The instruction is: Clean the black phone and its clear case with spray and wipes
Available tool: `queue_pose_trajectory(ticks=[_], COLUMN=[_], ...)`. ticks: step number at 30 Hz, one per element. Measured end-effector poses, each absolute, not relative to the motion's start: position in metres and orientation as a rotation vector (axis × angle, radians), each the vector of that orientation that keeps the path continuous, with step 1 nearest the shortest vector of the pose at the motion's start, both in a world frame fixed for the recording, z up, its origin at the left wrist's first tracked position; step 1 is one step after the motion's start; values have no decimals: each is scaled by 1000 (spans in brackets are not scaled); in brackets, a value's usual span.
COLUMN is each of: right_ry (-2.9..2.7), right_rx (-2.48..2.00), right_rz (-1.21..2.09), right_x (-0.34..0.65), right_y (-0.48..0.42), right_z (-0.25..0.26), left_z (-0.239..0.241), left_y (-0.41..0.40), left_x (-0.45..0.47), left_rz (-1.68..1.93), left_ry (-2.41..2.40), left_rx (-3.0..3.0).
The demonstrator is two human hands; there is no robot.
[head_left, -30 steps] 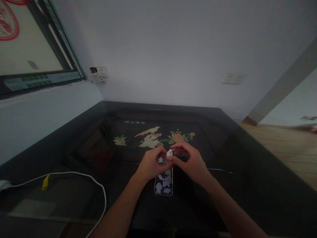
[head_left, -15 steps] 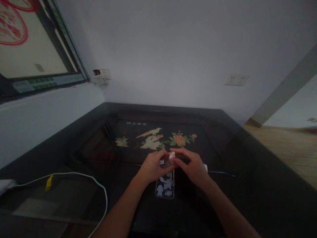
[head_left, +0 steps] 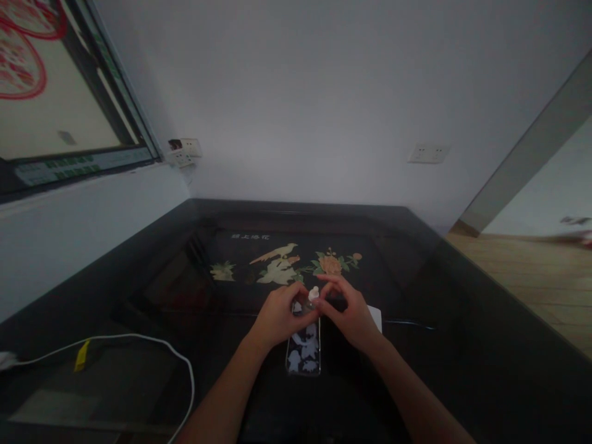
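My left hand (head_left: 281, 314) is closed, its thumb and index finger round the lower part of a small white-topped piece (head_left: 314, 292). It looks like a little bottle with a cap, but its body is mostly hidden by my fingers. Just to the right, my right hand (head_left: 349, 311) has its thumb tip against the white top, while the index finger is raised and apart from it. Below both hands, a clear phone case (head_left: 304, 357) with pale cut-out shapes lies on the dark glossy table (head_left: 277, 413); my left hand hides part of its upper end.
A white flat item (head_left: 375, 317) lies partly behind my right hand, and a thin dark rod or cord (head_left: 409, 323) runs rightward. A white cable (head_left: 139, 336) with a yellow tag (head_left: 82, 356) curves across the left. Sockets (head_left: 428, 153) sit on the wall behind.
The right fingers have loosened from round the white top, and the index finger has lifted away. My left hand keeps its hold. The whole view has shifted slightly.
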State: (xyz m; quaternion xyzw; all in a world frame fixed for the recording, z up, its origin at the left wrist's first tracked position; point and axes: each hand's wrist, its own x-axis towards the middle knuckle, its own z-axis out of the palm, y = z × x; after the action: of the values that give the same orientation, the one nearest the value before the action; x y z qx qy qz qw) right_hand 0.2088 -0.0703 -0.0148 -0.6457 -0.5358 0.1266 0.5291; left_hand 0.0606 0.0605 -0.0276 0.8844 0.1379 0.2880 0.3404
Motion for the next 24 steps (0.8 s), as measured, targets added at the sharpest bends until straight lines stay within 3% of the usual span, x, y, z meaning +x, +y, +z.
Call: queue_pose_trajectory(ticks=[24], right_ry=[-1295], right_rx=[-1498], right_rz=[256], right_x=[200], right_y=[-74], right_z=[-19], left_z=[-28], left_y=[54], left_x=[63], left_rz=[701], left_ry=[367], left_rx=[2281])
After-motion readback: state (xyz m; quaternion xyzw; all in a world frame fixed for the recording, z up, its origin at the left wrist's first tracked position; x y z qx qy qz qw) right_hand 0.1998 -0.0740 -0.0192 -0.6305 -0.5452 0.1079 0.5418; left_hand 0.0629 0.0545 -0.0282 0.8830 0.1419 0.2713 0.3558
